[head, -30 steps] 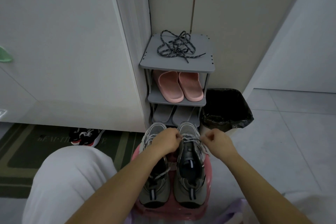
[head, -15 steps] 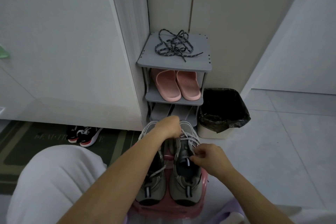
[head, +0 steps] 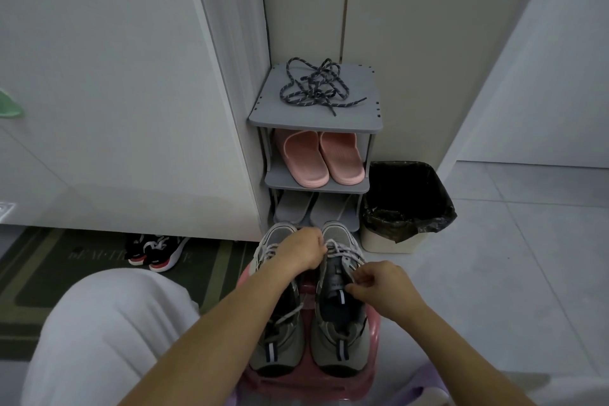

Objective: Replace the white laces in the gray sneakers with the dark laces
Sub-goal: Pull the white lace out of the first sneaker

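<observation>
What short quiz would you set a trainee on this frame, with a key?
1. True or false: the dark laces lie on the top shelf of the gray rack.
2. Whose white laces are the left hand and right hand holding? A: the left sneaker. B: the right sneaker. C: neither.
3. Fill in: the slippers on the rack's second shelf are ___.

Key: 1 true; 2 B; 3 pink.
</observation>
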{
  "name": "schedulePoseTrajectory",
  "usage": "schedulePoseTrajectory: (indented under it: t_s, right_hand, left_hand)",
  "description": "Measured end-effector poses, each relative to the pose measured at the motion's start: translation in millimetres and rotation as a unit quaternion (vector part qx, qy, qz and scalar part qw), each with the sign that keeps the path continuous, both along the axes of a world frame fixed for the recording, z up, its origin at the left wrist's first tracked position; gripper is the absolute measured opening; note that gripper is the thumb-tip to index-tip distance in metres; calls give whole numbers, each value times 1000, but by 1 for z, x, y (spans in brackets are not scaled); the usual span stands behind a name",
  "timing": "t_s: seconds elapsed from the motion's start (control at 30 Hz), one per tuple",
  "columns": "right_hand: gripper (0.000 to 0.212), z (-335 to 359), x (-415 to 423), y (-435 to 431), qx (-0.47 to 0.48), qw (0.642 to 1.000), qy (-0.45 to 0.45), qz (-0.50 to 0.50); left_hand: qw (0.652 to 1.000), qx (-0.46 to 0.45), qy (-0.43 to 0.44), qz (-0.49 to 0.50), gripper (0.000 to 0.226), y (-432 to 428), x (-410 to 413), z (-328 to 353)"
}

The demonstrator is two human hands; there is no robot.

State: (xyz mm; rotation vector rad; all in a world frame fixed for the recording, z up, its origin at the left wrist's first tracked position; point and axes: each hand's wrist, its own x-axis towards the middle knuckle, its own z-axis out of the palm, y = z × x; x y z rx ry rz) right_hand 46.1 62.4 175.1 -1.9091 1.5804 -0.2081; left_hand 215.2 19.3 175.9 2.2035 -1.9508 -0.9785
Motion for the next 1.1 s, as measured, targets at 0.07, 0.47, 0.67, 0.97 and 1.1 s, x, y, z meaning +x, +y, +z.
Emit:
schedulePoseTrajectory:
  t_s: [0.07, 0.47, 0.67, 0.97, 1.1]
  right_hand:
    - [20, 1, 0, 1, 3, 1000, -10, -1]
    - [28, -2, 1, 1, 4, 1000, 2, -7]
    - [23, -4, -4, 2, 30, 996, -56, -57]
    - [11, -11, -8, 5, 71, 984, -120, -115]
    - [11, -12, -7, 4, 73, 983, -126, -117]
  left_hand:
    - [1000, -14, -20, 4, 22, -5, -1, 5]
    - [999, 49, 8, -16, 20, -9, 7, 10]
    - [998, -47, 20, 37, 18, 1, 6, 3]
    - [991, -36, 91, 87, 22, -20, 19, 20]
    - [1000, 10, 25, 15, 21, 0, 10, 3]
